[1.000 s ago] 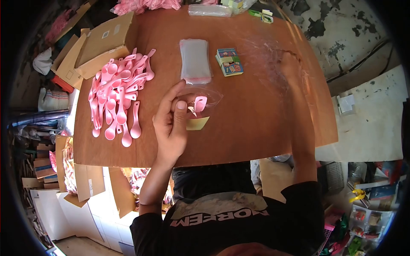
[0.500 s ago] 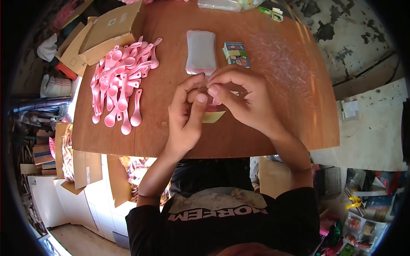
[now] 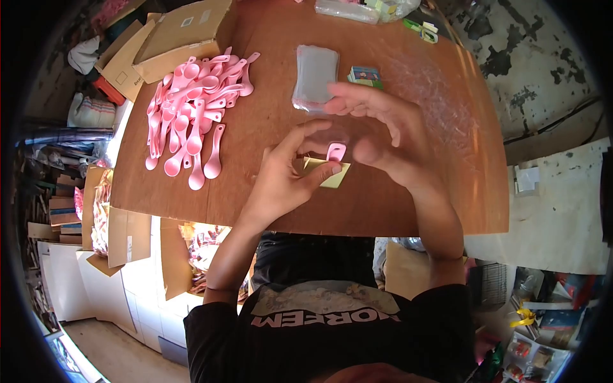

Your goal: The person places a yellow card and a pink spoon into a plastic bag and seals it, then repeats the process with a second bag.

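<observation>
My left hand [image 3: 287, 169] is closed on a pink spoon [image 3: 336, 152], whose handle end with its hole sticks up past the thumb; the rest is hidden. A yellow paper [image 3: 333, 177] shows just beyond and below the thumb. To the right, my right hand [image 3: 386, 131] is spread, slightly blurred, with nothing visible in it. Past the hands lies a stack of clear plastic bags [image 3: 316, 76], and right of that a stack of small printed cards [image 3: 365, 76]. A heap of pink spoons [image 3: 191, 105] lies on the left of the table.
The brown wooden table [image 3: 255, 137] has a cardboard box [image 3: 185, 41] at its far left. Loose clear plastic pieces [image 3: 440, 96] lie on the right side. Plastic packs [image 3: 348, 9] and a green item [image 3: 421, 30] sit at the far edge.
My right hand has come away from my left and opened. The pink handle end now shows clearly beside my left thumb. The view has shifted a little, moving the table's things rightward.
</observation>
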